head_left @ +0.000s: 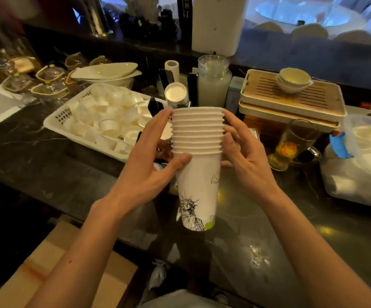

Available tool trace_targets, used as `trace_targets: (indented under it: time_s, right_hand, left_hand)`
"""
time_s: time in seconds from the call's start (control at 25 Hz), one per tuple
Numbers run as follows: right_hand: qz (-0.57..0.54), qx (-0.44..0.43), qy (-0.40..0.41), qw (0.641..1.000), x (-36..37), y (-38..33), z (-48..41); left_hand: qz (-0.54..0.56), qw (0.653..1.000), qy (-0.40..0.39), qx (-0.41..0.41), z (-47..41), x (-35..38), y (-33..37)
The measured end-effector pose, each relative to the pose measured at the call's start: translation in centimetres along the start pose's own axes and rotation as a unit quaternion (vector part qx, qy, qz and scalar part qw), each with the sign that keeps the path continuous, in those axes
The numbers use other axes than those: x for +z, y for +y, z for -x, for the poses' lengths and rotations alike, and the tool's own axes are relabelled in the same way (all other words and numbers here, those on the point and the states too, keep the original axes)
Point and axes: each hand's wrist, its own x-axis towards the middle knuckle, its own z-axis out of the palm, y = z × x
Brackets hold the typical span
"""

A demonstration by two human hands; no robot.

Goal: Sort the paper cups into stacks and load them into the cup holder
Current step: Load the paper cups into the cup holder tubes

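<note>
A stack of several nested white paper cups [196,170], the outer one printed with a Statue of Liberty drawing, is held upright above the dark counter at the middle of the view. My left hand [151,156] grips its left side, thumb across the front just under the rims. My right hand [240,150] presses against the right side of the rims. Behind the stack stands another cup stack [175,94] with its white opening facing me, in what looks like a dark cup holder; most of the holder is hidden.
A white plastic basket [55,121] full of small white cups lies at the left. A glass mug [295,145], stacked tea trays [291,103] with bowls and a plastic tub [355,192] sit at the right. A tall clear jar [213,83] stands behind. A cardboard box [53,263] lies below left.
</note>
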Motion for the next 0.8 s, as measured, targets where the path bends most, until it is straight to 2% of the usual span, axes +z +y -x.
trace_targets:
  time_s: [0.12,0.24,0.32,0.52,0.64,0.8]
  right_hand:
    - [-0.003,0.005,-0.025,1.000,2.1,-0.8,-2.6]
    - [0.006,0.022,-0.044,0.999,3.7,-0.9,-4.5]
    - [0.001,0.046,-0.048,0.998,4.8,-0.7,-5.7]
    - [-0.044,0.093,-0.025,0.994,7.1,-0.2,-7.3]
    - [-0.076,0.125,-0.015,0.989,8.0,-0.2,-7.4]
    - [-0.072,0.151,0.010,0.986,8.0,0.1,-7.4]
  left_hand:
    - [0.058,0.998,0.001,-0.032,-2.2,-3.5,-1.9]
    - [0.097,0.995,-0.002,-0.025,-4.2,-5.7,-4.1]
    - [0.116,0.993,-0.009,-0.024,-5.2,-6.7,-5.6]
    - [0.160,0.983,-0.023,-0.086,-7.0,-7.9,-8.6]
    - [0.142,0.983,-0.051,-0.100,-7.9,-8.2,-10.0]
    - [0.049,0.989,-0.077,-0.115,-8.4,-8.8,-10.1]
